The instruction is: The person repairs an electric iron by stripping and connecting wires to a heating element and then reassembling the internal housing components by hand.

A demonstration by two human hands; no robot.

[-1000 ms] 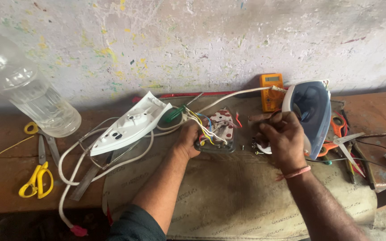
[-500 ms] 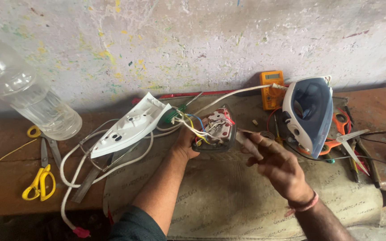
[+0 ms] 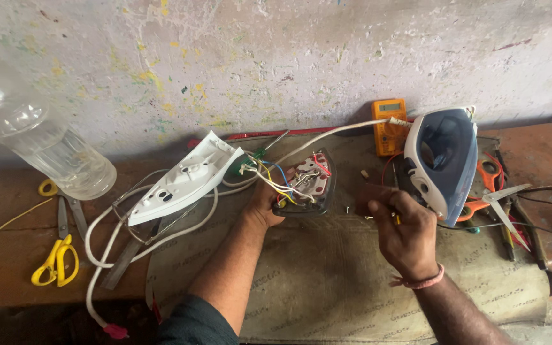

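Note:
My left hand [image 3: 264, 203] grips the near edge of an opened iron base [image 3: 306, 185], tilting it up so its red, yellow, blue and white wires show. To the right, my right hand [image 3: 404, 233] is curled around a thin yellow-handled tool [image 3: 396, 218] just above the mat. It sits next to the blue and white iron housing [image 3: 447, 160], which stands on its end. The white iron cover [image 3: 183, 180] lies left of the base. A white power cord [image 3: 100, 255] loops around that cover on the bench.
An orange multimeter [image 3: 388, 124] leans at the wall. A plastic bottle [image 3: 46, 140] lies at the left, with yellow scissors [image 3: 55, 260] below it. Orange-handled scissors [image 3: 488, 186] and pliers lie right of the housing. A worn sack mat [image 3: 327, 281] covers the wooden bench [image 3: 7, 268].
My right hand left the blue housing, opened over the mat, and is now closed on the thin tool. The left hand stays on the iron base.

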